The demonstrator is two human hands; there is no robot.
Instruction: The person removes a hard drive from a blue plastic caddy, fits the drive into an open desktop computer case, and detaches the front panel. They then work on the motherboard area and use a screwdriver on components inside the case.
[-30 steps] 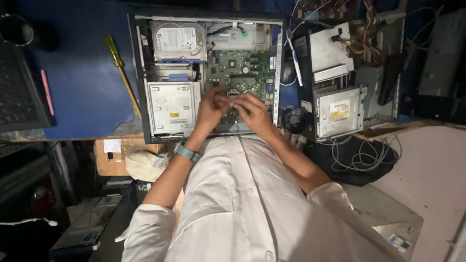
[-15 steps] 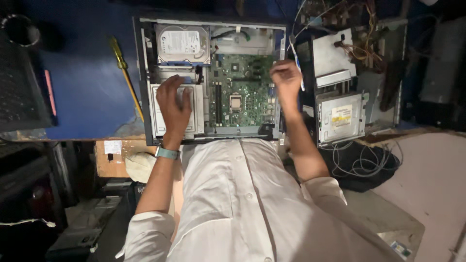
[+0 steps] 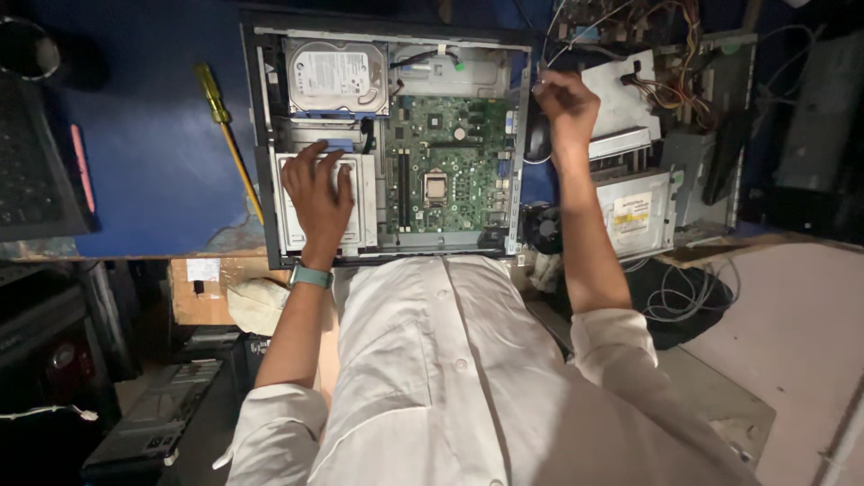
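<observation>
An open desktop computer case point(image 3: 263, 135) lies flat on a blue table. Inside it are a green motherboard point(image 3: 454, 157) with a bare processor socket point(image 3: 436, 186), a silver hard drive point(image 3: 336, 76) at the top and a silver drive cage point(image 3: 364, 211) at the lower left. My left hand point(image 3: 317, 193), with a teal wristband, lies flat on the drive cage with fingers spread. My right hand point(image 3: 562, 103) is raised over the case's right edge with its fingers curled together. Whether it holds something small is unclear.
A yellow-handled screwdriver point(image 3: 227, 135) lies left of the case. To the right are a loose optical drive point(image 3: 634, 211), a small black fan point(image 3: 544, 229), a power supply with coloured wires point(image 3: 670, 85) and coiled cables point(image 3: 684, 301). A dark keyboard point(image 3: 31, 180) sits far left.
Both hands were together over the middle of the motherboard. They have parted: the left went onto the drive cage, the right up and out past the case's right edge, uncovering the socket.
</observation>
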